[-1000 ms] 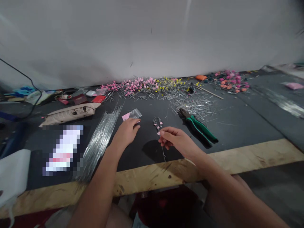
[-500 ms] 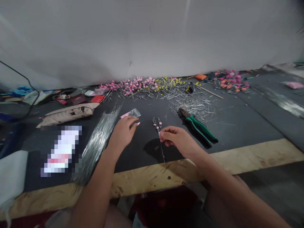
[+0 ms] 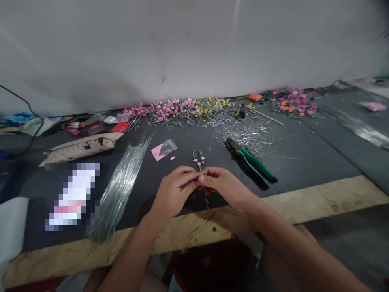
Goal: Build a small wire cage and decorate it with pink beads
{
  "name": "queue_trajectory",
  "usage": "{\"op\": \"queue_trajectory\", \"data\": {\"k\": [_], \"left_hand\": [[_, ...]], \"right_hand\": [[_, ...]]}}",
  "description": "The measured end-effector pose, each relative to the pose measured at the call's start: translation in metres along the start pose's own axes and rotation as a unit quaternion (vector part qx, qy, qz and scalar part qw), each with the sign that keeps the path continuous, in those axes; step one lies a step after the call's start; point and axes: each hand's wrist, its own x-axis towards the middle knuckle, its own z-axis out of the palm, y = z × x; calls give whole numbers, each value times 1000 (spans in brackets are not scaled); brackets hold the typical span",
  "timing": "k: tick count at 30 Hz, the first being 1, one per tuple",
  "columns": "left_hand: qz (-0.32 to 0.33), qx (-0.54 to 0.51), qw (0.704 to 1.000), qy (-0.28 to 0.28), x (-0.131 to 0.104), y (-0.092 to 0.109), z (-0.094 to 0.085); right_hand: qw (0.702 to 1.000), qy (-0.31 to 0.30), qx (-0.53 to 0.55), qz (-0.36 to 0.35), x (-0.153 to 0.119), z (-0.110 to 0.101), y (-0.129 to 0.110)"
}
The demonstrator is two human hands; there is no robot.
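My right hand pinches the stem of a small wire piece, whose top is a little wire cage with pink bits around its lower part. Below the fingers, the thin stem pokes out towards the table edge. The fingertips of my left hand are closed and meet those of the right at the stem; whatever they hold is hidden. Beyond the left hand lie a small clear bag with pink material and a loose pink scrap.
Green-handled pliers lie to the right, beside scattered wire pieces. A bundle of straight wires and a blurred-out phone-like screen are at left. Pink and yellow tipped wires line the wall. A wooden strip edges the table.
My left hand has moved from the small bag, right and nearer me, to meet the right hand at the stem. The bag and pink scrap are now uncovered. My right hand keeps its pinch.
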Motion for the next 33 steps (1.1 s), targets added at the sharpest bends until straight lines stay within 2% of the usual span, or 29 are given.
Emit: {"op": "queue_trajectory", "data": {"k": [7,19,29,33], "left_hand": [[-51,24,997,57,-1,-8,-6],[-139,114,981,70,-4,-25,-24],[-204,67,975,55,-12,-25,-22],[-252,-21,966,52,-16,-25,-25]], "right_hand": [[998,55,-16,8,2,-4,-4],[996,82,-21,20,3,-6,-4],[996,70,-51,21,3,-3,-1],[995,74,-61,21,3,-3,-1]]}}
